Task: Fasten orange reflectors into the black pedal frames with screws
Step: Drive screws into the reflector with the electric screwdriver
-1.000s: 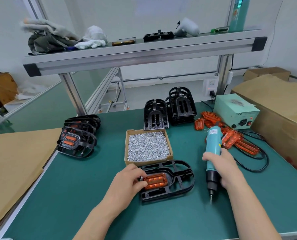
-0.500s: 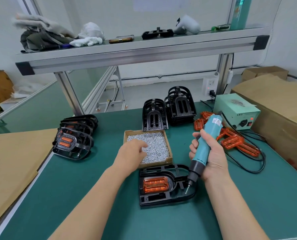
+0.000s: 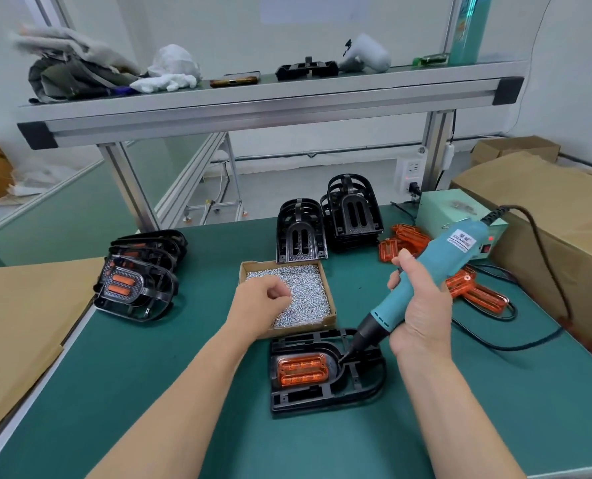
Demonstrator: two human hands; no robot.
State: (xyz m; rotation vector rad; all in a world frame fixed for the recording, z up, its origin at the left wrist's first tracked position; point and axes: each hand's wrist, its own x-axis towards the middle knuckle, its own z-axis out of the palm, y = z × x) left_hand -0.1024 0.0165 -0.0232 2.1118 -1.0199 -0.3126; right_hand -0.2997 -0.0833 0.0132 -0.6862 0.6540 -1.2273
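Note:
A black pedal frame point(image 3: 325, 395) lies flat on the green table in front of me, with an orange reflector point(image 3: 302, 370) seated in its left half. My right hand point(image 3: 420, 305) grips a teal electric screwdriver point(image 3: 425, 281), tilted so its bit points down at the frame just right of the reflector. My left hand point(image 3: 261, 305) hovers over the cardboard box of screws point(image 3: 308, 293), fingers curled down into the small silver screws; whether it pinches one is hidden.
Pedals with reflectors fitted are stacked at the left point(image 3: 137, 281). Bare black frames point(image 3: 325, 226) stand behind the screw box. Loose orange reflectors point(image 3: 474, 292) and the screwdriver's power supply point(image 3: 456, 219) sit at the right, its cable looping over the table. Cardboard lies on both sides.
My left hand left the reflector and went up into the screw box. My right hand turned the screwdriver from upright to tilted and brought its bit down to the frame.

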